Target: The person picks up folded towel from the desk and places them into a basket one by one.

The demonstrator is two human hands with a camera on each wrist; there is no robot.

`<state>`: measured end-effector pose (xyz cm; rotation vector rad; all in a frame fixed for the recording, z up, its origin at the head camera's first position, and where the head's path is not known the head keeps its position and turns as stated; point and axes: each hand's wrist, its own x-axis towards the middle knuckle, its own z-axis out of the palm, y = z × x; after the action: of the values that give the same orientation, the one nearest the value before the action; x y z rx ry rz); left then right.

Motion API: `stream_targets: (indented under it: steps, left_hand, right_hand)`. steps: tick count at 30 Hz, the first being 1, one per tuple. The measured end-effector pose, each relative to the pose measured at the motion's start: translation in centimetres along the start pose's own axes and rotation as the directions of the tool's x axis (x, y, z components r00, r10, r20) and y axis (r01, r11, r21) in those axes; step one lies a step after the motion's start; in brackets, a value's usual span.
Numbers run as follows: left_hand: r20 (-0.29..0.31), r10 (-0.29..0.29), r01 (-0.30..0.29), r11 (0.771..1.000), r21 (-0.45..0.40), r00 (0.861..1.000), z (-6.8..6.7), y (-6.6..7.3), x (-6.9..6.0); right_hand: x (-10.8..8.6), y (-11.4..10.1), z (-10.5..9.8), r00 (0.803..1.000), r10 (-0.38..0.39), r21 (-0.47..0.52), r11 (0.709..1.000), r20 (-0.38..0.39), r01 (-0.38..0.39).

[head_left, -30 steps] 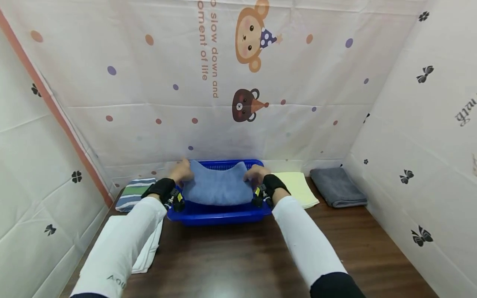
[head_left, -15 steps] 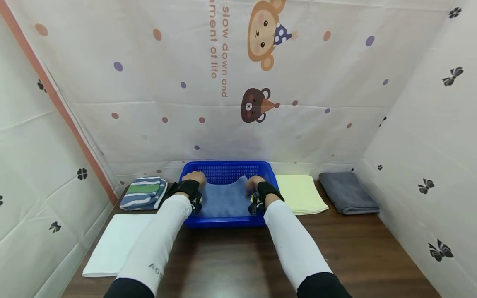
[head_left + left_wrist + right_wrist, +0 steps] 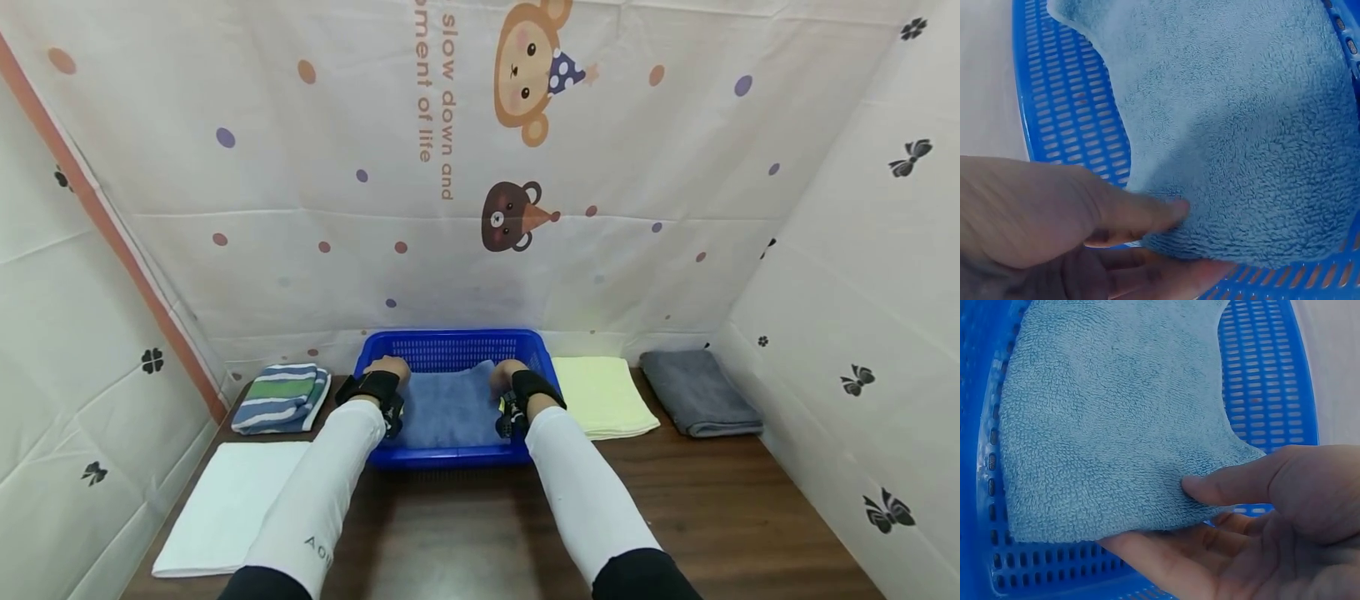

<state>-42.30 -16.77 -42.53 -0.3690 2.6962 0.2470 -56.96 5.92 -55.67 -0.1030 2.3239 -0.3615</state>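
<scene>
A blue towel [image 3: 447, 408] lies spread inside the blue basket [image 3: 450, 457]. My left hand [image 3: 392, 367] pinches its left edge, thumb on top and fingers beneath, as the left wrist view shows with the hand [image 3: 1104, 231] against the terry cloth [image 3: 1241, 137]. At the opposite edge my right hand [image 3: 507, 375] pinches the towel in the same way; in the right wrist view the hand [image 3: 1260, 519] has its thumb over the cloth [image 3: 1110, 425] and fingers under it.
Left of the basket sit a striped folded towel [image 3: 283, 398] and a white one [image 3: 228, 508]. A yellow towel [image 3: 603, 396] and a grey towel [image 3: 697, 392] lie on the right. A printed sheet [image 3: 337, 283] hangs behind the brown table [image 3: 465, 533].
Both hands have lowered the blue towel from over the basket down into it. In the last half second they have barely moved; the head view has shifted slightly.
</scene>
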Motion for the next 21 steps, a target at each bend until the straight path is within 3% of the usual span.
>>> stream_targets:
  steps: [1, 4, 8, 9, 11, 13, 14, 15, 17, 19, 21]
  left_hand:
    - [0.002, 0.017, -0.017, 1.0, 0.005, 1.0, 0.0, 0.0, -0.2]
    - [0.022, 0.076, -0.076, 0.997, 0.012, 0.997, -0.1, 0.1, -0.9]
    - [0.116, 0.139, -0.147, 0.987, 0.063, 0.983, -0.4, 0.1, -1.0]
    - [0.15, 0.154, -0.169, 0.981, 0.093, 0.977, -0.2, 0.0, -0.7]
    - [0.191, 0.174, -0.196, 0.975, 0.101, 0.966, 0.3, -0.3, 0.7]
    - [0.217, 0.207, -0.236, 0.965, 0.116, 0.954, 1.6, -0.9, 3.8]
    - [0.226, 0.221, -0.253, 0.96, 0.123, 0.949, 2.2, -1.3, 5.2]
    - [0.236, 0.238, -0.272, 0.954, 0.124, 0.942, 2.4, -1.5, 5.6]
    - [0.232, 0.251, -0.281, 0.954, 0.107, 0.94, 2.1, -1.7, 5.4]
    - [0.195, 0.238, -0.257, 0.963, 0.08, 0.951, 0.9, -1.5, 3.1]
    - [0.124, 0.204, -0.21, 0.977, 0.042, 0.971, -1.1, -1.2, -0.6]
  right_hand:
    - [0.6, 0.2, 0.1, 1.0, 0.009, 0.002, 1.0, -0.008, -0.009]
    - [5.4, 2.0, 0.1, 0.999, 0.043, 0.045, 0.998, -0.027, -0.042]
    - [15.3, 5.7, 0.3, 0.988, 0.076, 0.093, 0.994, -0.132, -0.064]
    - [17.7, 6.6, 0.5, 0.984, 0.083, 0.087, 0.994, -0.158, -0.07]
    - [20.5, 7.6, 0.7, 0.982, 0.093, 0.068, 0.994, -0.167, -0.082]
    - [21.9, 8.1, 0.9, 0.988, 0.086, -0.017, 0.996, -0.125, -0.089]
    - [22.0, 8.1, 1.0, 0.991, 0.08, -0.048, 0.995, -0.108, -0.086]
    - [21.0, 7.9, 1.1, 0.993, 0.069, -0.065, 0.995, -0.096, -0.076]
    - [17.7, 6.9, 0.9, 0.994, 0.038, -0.079, 0.996, -0.099, -0.046]
    - [12.5, 5.5, 0.3, 0.989, 0.002, -0.009, 1.0, -0.147, -0.003]
    - [4.5, 3.2, -0.8, 0.982, -0.016, 0.108, 0.993, -0.19, 0.037]
